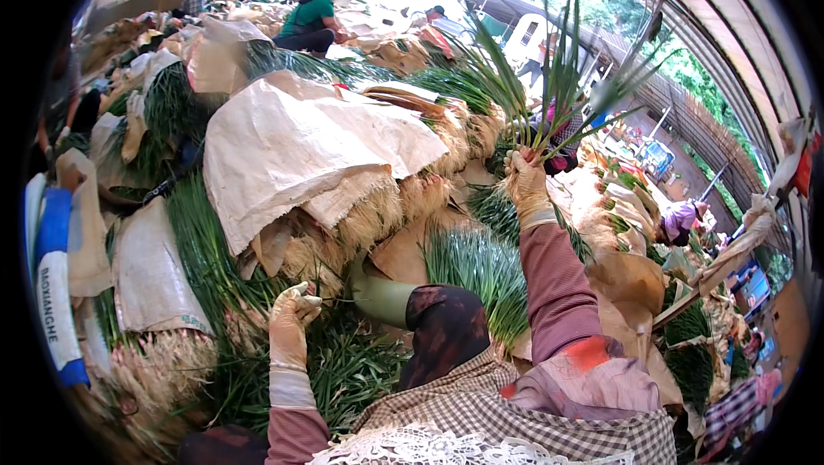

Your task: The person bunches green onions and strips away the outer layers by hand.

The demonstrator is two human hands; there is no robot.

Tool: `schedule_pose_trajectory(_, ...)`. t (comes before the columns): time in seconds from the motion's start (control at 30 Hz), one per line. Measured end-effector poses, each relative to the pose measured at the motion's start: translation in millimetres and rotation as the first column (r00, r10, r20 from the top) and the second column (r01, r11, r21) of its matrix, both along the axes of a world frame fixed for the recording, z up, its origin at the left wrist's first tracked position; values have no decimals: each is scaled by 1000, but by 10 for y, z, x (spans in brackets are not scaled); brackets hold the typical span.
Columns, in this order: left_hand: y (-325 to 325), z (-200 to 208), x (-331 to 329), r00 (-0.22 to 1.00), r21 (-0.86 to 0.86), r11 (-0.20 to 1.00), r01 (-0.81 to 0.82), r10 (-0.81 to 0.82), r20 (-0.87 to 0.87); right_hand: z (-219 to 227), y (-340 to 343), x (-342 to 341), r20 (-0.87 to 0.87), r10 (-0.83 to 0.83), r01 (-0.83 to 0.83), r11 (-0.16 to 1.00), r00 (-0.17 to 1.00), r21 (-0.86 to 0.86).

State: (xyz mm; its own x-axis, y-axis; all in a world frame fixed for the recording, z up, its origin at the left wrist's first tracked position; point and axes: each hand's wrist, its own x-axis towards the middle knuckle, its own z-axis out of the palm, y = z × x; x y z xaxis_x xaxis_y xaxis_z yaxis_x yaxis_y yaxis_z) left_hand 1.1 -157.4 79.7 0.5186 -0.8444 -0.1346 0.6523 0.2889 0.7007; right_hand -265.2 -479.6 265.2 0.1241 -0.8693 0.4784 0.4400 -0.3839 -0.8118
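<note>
My right hand [526,178], in a pale glove, is raised ahead of me with its fingers wrapped around a bunch of scallions [558,87]. The long green leaves fan upward out of the fist; their lower ends are hidden by the hand. Lower and to the left, my left hand [293,319], also gloved, is held with curled fingers above loose green leaves [348,362]. Whether something thin lies in those fingers I cannot make out. Just beyond it are stacked scallion bundles with pale stringy roots [369,225], partly covered by a beige sack sheet [292,143].
More scallions [476,272] lie beyond my knee [446,328]. At left stand wrapped bundles [159,268] and a blue-and-white object [58,285]. A wooden pole [712,272] slants at right. A person in green [313,19] sits far back among heaps; others are at right.
</note>
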Motion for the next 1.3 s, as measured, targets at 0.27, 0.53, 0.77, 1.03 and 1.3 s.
schedule_pose_trajectory(0.27,7,-44,-20,999,46,998,-38,38,10,-16,249,13,-20,24,-22,995,1000,95)
schedule_pose_trajectory(0.53,-16,-42,-41,998,77,995,-66,66,1,79,304,-13,186,353,-387,901,917,196)
schedule_pose_trajectory(0.77,27,-66,13,996,109,990,-92,94,-6,109,527,163,333,539,-610,775,774,163)
schedule_pose_trajectory(1.03,6,-103,-14,994,122,987,-103,106,-16,33,554,155,254,467,-508,852,847,129)
schedule_pose_trajectory(1.3,36,-46,-6,996,110,990,-90,90,11,-7,743,278,47,456,-458,888,889,31)
